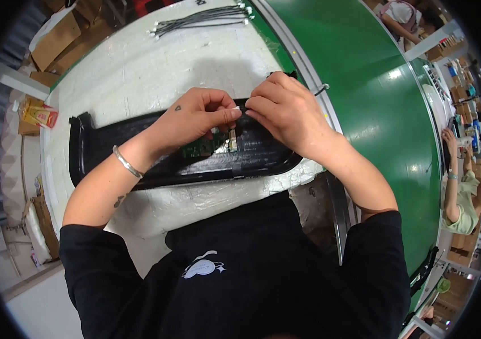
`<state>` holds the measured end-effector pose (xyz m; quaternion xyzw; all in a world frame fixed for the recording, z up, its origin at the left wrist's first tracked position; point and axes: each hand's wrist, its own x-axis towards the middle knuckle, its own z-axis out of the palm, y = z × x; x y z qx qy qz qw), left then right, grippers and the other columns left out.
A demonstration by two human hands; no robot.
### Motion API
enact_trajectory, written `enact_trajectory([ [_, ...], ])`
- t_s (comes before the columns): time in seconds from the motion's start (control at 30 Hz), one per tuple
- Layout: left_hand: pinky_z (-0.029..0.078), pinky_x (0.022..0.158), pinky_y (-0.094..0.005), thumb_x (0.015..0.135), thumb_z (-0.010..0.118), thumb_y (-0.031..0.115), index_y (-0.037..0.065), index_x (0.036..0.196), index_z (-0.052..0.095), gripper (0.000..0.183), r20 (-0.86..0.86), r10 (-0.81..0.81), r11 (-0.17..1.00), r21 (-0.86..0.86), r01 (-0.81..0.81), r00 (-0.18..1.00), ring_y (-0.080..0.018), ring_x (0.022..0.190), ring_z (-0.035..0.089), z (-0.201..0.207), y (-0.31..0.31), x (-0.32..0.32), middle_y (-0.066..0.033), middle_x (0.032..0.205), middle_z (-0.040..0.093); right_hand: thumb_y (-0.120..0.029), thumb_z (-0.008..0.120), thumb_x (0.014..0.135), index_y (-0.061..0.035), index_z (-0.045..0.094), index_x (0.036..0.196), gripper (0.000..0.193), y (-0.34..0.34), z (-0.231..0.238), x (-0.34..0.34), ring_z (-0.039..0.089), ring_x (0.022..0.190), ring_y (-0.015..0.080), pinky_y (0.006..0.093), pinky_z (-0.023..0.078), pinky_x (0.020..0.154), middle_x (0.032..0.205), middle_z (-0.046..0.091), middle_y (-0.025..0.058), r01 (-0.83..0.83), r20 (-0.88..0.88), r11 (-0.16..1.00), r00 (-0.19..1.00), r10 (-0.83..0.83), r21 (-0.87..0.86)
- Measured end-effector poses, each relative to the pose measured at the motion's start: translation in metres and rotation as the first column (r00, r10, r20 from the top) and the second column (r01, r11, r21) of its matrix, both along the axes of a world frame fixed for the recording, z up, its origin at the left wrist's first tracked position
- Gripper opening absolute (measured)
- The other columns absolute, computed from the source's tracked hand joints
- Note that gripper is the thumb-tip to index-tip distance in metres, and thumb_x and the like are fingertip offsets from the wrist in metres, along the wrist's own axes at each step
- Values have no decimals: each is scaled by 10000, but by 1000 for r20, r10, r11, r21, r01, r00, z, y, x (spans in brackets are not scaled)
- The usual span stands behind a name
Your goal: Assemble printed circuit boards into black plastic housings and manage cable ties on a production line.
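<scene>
Both my hands meet above a long black plastic housing [155, 175], which lies lengthwise across the white padded work surface. A green circuit board [195, 150] sits inside it, partly covered by my left hand [198, 116]. The thumb and fingers of that hand are pinched on a small white connector [237, 108]. Right beside it, my right hand [291, 110] is closed, its thumb and fingertips pressed together. What those fingers hold is mostly hidden; something dark shows between the two hands.
A bundle of black cables [201, 21] with white ends lies at the far side of the padding. To the right, a metal rail [302, 62] borders a green surface [382, 141]. Cardboard boxes [56, 45] stand at the far left. Other people work beyond the right side.
</scene>
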<state>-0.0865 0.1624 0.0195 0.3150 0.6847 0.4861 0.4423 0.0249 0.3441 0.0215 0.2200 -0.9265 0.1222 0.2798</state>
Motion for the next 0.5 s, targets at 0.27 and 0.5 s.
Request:
enact_trajectory([
  [0.27, 461, 584, -268, 874, 622, 216, 24, 821, 596, 201, -381, -61, 997, 14, 72, 923, -148, 610, 554, -14, -11, 3, -28, 688, 607, -45, 598, 655, -33, 525, 721, 100, -18, -14, 5, 567, 725, 236, 341, 494, 565, 758, 489, 70, -61, 221, 981, 975, 18, 185],
  [0.5, 343, 1028, -435, 665, 762, 441, 126, 1298, 474, 764, -938, -241, 919, -137, 370, 249, -355, 1260, 373, -19, -44, -22, -134, 1373, 404, -61, 591, 675, -13, 577, 702, 57, -13, -20, 16, 612, 717, 246, 334, 522, 578, 748, 539, 93, -167, 407, 968, 910, 78, 187],
])
